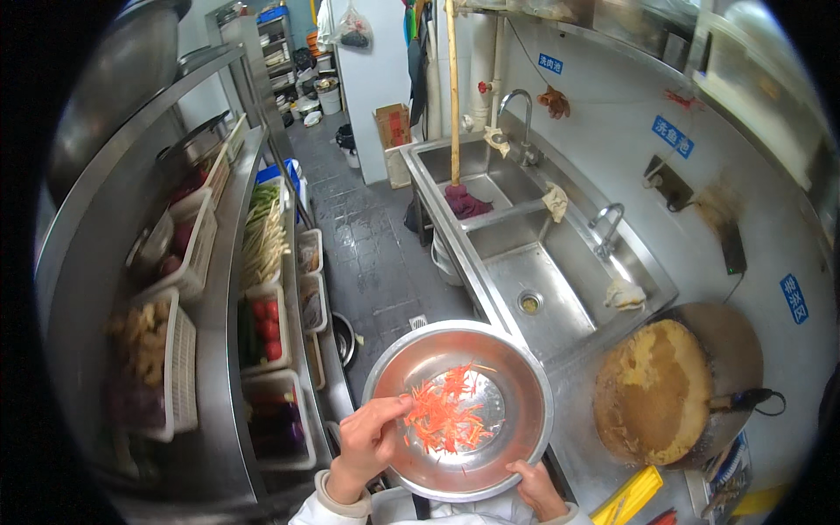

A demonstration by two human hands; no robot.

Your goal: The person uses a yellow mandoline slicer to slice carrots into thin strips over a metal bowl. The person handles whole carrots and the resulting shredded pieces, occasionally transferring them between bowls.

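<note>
A wide stainless steel bowl (525, 400) is in front of me, tilted so that I look into it. Shredded carrot (446, 413) lies in a loose heap on its bottom, with a few strands scattered around. My right hand (539, 489) grips the bowl's near right rim, its thumb over the edge. Over the left side of the bowl is my left hand (369, 436), its fingertips drawn together at the edge of the carrot heap. Whether any shreds are pinched in them cannot be made out.
A double steel sink (545, 282) stands ahead right, with a mop (454, 118) in its far basin. To the right, a large wok (741, 354) holds yellowish-brown contents. Steel shelves (226, 367) with baskets of vegetables line the left. A tiled floor (374, 256) runs between.
</note>
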